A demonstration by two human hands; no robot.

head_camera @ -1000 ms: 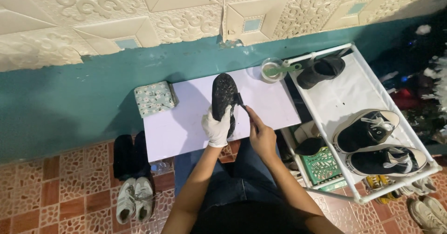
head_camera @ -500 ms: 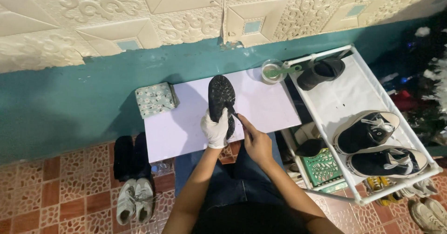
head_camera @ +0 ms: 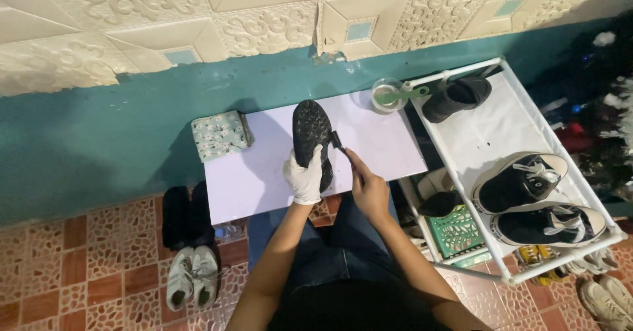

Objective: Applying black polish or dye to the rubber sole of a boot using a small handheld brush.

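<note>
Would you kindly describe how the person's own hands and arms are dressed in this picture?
The left hand wears a white glove that ends at the wrist. The right hand is bare. Both forearms are uncovered, with no sleeves, watch or jewellery visible.

left hand (head_camera: 304, 178): white glove | right hand (head_camera: 369, 189): bare | arms: bare | legs: blue jeans | top: dark

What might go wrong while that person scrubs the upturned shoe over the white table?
The left hand, in a white glove, grips the black shoe near one end only, so hard strokes might twist it loose. The right hand is bare on the small brush, so dirt could get on the skin. Loosened grit may soil the white table, and the clear bowl near the table's far corner might be knocked off.
</note>
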